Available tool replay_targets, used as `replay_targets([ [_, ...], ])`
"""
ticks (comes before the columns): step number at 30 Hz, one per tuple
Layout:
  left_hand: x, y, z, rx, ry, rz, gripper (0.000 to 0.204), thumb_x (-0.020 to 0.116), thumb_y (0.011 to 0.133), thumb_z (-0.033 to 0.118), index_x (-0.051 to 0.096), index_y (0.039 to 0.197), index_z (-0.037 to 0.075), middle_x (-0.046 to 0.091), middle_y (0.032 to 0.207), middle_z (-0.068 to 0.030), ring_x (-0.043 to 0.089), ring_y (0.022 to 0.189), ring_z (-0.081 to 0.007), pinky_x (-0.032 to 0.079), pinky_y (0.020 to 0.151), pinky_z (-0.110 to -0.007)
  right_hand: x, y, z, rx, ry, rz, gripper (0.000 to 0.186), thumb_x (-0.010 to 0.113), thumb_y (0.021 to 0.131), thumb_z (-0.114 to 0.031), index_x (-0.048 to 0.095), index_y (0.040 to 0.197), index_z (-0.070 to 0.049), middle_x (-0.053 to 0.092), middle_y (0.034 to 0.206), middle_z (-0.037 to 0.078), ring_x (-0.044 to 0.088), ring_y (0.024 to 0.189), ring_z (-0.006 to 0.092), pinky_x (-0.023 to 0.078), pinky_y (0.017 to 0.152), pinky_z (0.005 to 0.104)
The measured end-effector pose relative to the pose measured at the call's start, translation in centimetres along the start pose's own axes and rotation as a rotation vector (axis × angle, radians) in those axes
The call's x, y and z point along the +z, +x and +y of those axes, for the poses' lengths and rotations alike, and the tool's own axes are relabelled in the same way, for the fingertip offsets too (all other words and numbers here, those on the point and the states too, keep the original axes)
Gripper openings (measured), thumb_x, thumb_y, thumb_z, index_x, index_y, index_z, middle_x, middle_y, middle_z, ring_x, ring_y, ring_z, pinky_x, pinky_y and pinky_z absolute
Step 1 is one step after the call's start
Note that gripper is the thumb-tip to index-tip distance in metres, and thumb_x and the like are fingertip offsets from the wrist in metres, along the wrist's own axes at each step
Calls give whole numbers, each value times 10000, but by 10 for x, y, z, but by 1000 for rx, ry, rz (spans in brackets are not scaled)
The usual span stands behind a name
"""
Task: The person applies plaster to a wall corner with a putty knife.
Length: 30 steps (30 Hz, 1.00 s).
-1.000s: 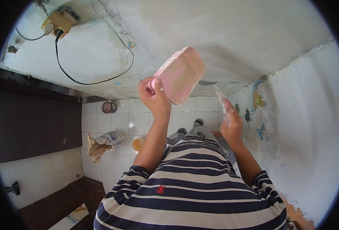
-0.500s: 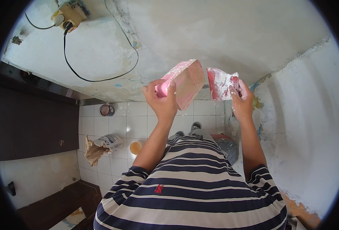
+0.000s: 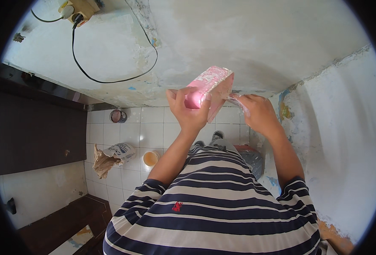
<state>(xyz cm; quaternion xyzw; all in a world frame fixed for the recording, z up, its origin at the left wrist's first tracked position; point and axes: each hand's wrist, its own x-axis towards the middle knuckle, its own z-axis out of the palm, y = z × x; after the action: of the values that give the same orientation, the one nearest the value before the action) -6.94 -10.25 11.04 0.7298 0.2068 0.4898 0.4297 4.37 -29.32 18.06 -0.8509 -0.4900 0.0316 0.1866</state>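
Observation:
My left hand (image 3: 188,111) is closed around the rounded handle of a pink plasterer's float (image 3: 213,80), its edges crusted with white putty. The float is tilted up in front of the wall, its flat face turned to the right. Close beside that face, my right hand (image 3: 260,114) grips a putty scraper (image 3: 239,101). Only a narrow strip of the scraper shows, smeared white; my fingers and the angle hide the rest. Its blade end meets or nearly meets the float's face; I cannot tell which.
A patchy wall (image 3: 239,38) stands ahead, with a socket block (image 3: 75,10) and a hanging black cable (image 3: 107,81). On the tiled floor (image 3: 128,131) are a crumpled sack (image 3: 120,154), a tub (image 3: 151,158) and a small can (image 3: 115,115). A dark cabinet (image 3: 35,131) stands left.
My right hand has moved left and turned over, bringing the scraper from beside the float to its face. The float has shifted slightly right and turned, showing less of its flat side.

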Motion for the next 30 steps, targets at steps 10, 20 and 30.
replay_targets([
  [10, -1, -7, -2, 47, 58, 0, 362, 853, 719, 262, 667, 954, 59, 464, 961, -103, 463, 871, -236, 410, 737, -369, -3, 12, -15, 13, 144, -188, 464, 613, 799, 17, 692, 1244, -89, 729, 1013, 209, 680, 914, 412, 530, 811, 496],
  [20, 0, -14, -4, -41, 120, -27, 374, 882, 716, 268, 678, 954, 65, 471, 965, -116, 495, 876, -258, 443, 755, -389, 3, 20, -4, 139, 487, -302, 495, 619, 768, 34, 680, 1255, -30, 741, 970, 192, 690, 846, 257, 527, 785, 352],
  [30, 7, -19, -4, -96, 234, -136, 399, 897, 699, 308, 687, 954, 85, 487, 963, -116, 542, 845, -267, 482, 719, -401, 60, 11, 64, 293, 1094, -413, 448, 645, 840, 25, 637, 1287, 64, 729, 1138, 86, 660, 995, 136, 513, 919, 307],
])
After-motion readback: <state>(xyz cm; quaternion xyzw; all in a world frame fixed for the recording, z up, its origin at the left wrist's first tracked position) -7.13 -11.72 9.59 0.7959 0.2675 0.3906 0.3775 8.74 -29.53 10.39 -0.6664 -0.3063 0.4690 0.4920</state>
